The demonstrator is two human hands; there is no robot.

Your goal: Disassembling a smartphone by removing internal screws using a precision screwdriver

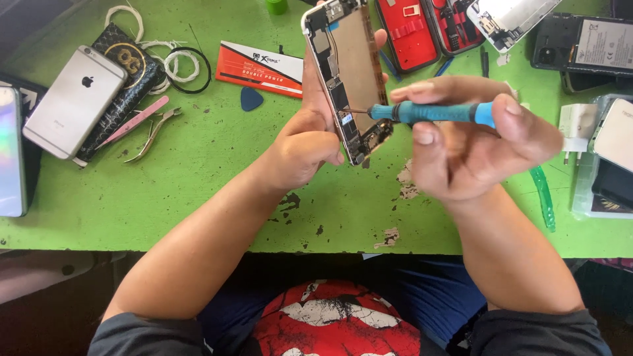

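The left hand (306, 142) grips an opened phone (346, 76) upright, its circuitry exposed. The right hand (471, 142) pinches a blue screwdriver (428, 113), tip touching the phone's lower end.

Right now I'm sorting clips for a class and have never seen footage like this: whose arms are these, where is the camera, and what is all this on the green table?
The single picture comes from a camera worn on a person's head, looking down, so both arms belong to that person. The left hand holds an opened phone, back removed, tilted up off the green table so its inner parts show. The right hand grips a blue-handled screwdriver, its tip against the phone's lower end.

On the table lie a silver phone face down on a dark case at left, pink tweezers, small nippers, a blue pick, a red and white packet, a red-lined tool case, and more phone parts at right.
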